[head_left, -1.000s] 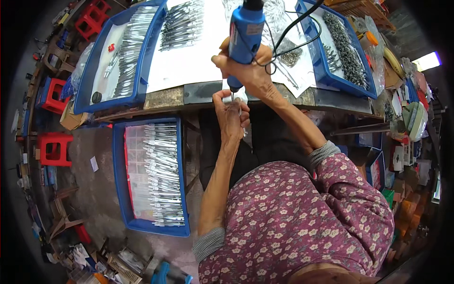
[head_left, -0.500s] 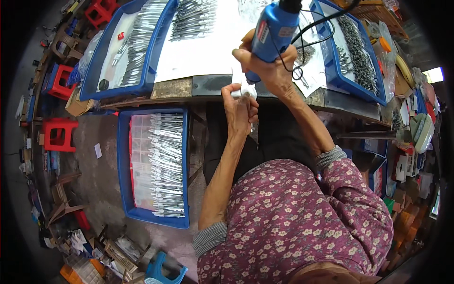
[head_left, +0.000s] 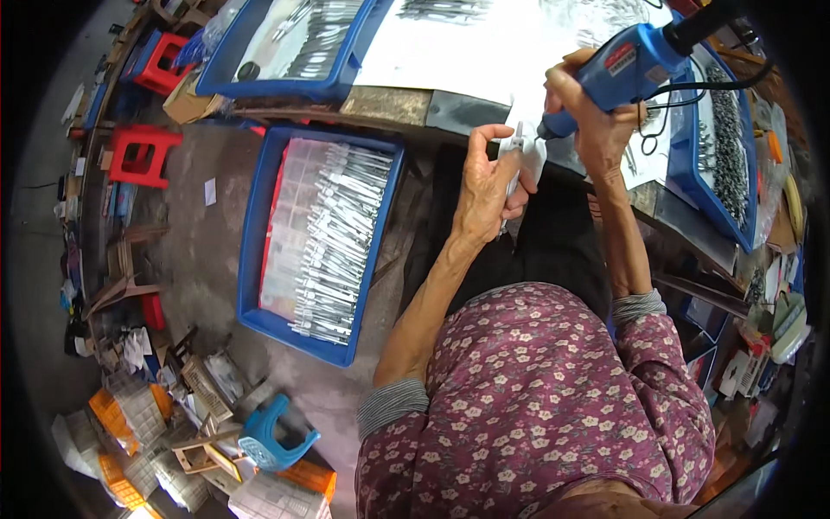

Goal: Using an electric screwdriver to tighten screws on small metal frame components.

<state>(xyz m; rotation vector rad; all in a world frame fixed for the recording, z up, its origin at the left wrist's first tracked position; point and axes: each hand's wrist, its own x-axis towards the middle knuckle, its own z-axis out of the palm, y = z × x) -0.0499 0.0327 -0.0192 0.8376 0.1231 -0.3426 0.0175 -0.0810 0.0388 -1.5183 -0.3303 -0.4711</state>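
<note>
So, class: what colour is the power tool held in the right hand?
Blue with a black rear end, seen in the head view: power tool, right hand.

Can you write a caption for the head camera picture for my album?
Right hand presses a blue power screwdriver onto a small white part held by the left hand.

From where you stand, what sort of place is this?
Most likely a small assembly workshop. Blue trays hold rows of identical small metal parts, the right hand grips a blue power tool against a small white piece held by the left hand, and plastic stools stand around.
</note>
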